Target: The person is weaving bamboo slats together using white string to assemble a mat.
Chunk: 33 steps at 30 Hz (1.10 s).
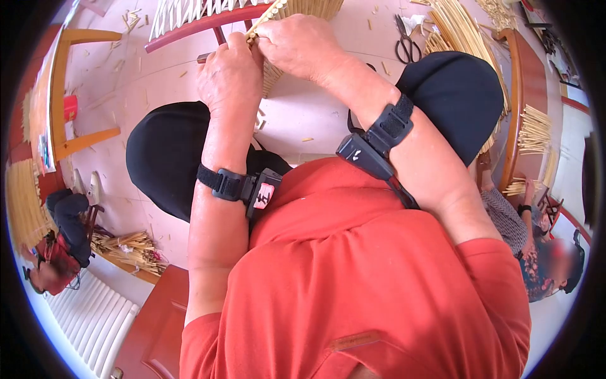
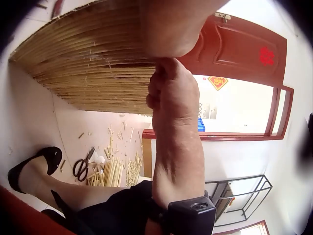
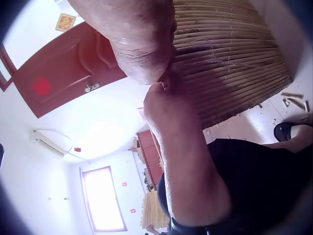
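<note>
1. Left hand (image 1: 230, 71): fingers curled, grasping the mat's (image 1: 315, 7) edge.
2. Right hand (image 1: 298, 45): clenched on the same edge, just beside the left hand.
3. Mat: made of thin sticks, located in front of the person, above the floor (image 1: 303, 120).
4. Red rail (image 1: 205, 28): near the left hand.
5. Scissors (image 1: 408, 43): on the floor, near bundled sticks (image 1: 464, 26).

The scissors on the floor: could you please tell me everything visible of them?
The scissors lie on the pinkish floor. They look dark and metallic, with two large, rounded handle loops and slimmer blades; whether the blades are fully closed is too small to tell. A crumpled white scrap lies beside them, and pale stalks lie nearby. Neither the left hand nor the right hand touches them.
</note>
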Motion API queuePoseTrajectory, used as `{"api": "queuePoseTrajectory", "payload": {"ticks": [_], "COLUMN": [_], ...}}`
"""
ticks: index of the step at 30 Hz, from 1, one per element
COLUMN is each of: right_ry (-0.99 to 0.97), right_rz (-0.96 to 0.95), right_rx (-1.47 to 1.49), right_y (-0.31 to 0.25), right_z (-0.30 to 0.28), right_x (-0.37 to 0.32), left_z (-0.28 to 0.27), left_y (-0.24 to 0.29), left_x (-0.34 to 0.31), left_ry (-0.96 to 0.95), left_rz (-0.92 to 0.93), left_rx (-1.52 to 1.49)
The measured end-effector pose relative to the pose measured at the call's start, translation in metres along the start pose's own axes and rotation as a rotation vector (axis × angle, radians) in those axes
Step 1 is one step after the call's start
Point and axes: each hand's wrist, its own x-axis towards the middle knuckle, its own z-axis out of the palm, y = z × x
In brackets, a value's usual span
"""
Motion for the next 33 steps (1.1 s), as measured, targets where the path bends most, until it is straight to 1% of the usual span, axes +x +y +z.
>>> {"api": "queuePoseTrajectory", "payload": {"ticks": [2, 3, 4, 5, 6, 8, 10, 11, 12, 14, 15, 16, 18, 20, 22, 23, 26, 27, 33], "right_ry": [0.042, 0.046, 0.098, 0.149, 0.152, 0.025, 0.004, -0.018, -0.016, 0.130, 0.112, 0.118, 0.201, 0.184, 0.122, 0.132, 0.100, 0.095, 0.127], "right_rz": [-0.094, -0.095, -0.131, -0.165, -0.164, -0.135, -0.133, -0.139, -0.143, -0.003, 0.044, 0.052, 0.077, 0.112, 0.174, 0.150, 0.155, 0.158, 0.111], "right_rx": [0.027, 0.028, 0.047, 0.064, 0.064, 0.099, 0.140, 0.182, 0.184, 0.516, 0.525, 0.535, 0.500, 0.535, 0.607, 0.557, 0.497, 0.500, 0.527], "right_y": [0.009, 0.013, 0.017, 0.021, 0.025, 0.032, 0.039, 0.039, 0.036, 0.023, 0.023, 0.023, 0.021, 0.017, 0.012, 0.011, 0.008, 0.008, 0.008], "right_z": [0.004, 0.007, 0.010, 0.013, 0.012, 0.005, 0.005, 0.006, 0.001, -0.019, -0.028, -0.031, -0.031, -0.023, -0.011, -0.006, 0.004, 0.007, 0.020], "right_x": [-0.001, -0.004, -0.007, -0.011, -0.018, -0.040, -0.083, -0.095, -0.092, -0.076, -0.065, -0.056, -0.037, -0.027, -0.020, -0.018, -0.013, -0.012, -0.006], "left_z": [0.005, 0.007, 0.009, 0.011, 0.010, 0.006, -0.003, 0.004, 0.004, -0.002, -0.002, -0.001, -0.003, -0.007, -0.008, -0.009, -0.003, 0.000, 0.000], "left_y": [-0.003, -0.005, -0.007, -0.007, -0.006, -0.007, -0.016, -0.027, -0.026, -0.025, -0.026, -0.026, -0.025, -0.022, -0.019, -0.018, -0.023, -0.025, -0.030], "left_x": [0.000, 0.001, 0.001, 0.001, 0.001, 0.007, 0.020, 0.025, 0.027, 0.026, 0.027, 0.026, 0.025, 0.026, 0.028, 0.029, 0.031, 0.032, 0.037], "left_ry": [0.016, 0.072, 0.126, 0.126, 0.110, 0.093, -0.055, -0.051, -0.048, -0.106, -0.104, -0.109, -0.076, -0.094, -0.114, -0.104, -0.076, -0.051, -0.058], "left_rz": [0.019, 0.069, 0.120, 0.124, 0.114, 0.103, -0.123, -0.116, -0.118, -0.171, -0.164, -0.156, -0.127, -0.136, -0.151, -0.158, -0.164, -0.156, -0.150], "left_rx": [0.002, -0.040, -0.082, -0.081, -0.050, -0.018, 0.059, -0.013, -0.010, -0.025, -0.052, -0.041, -0.073, -0.081, -0.095, -0.092, -0.093, -0.099, -0.132]}}
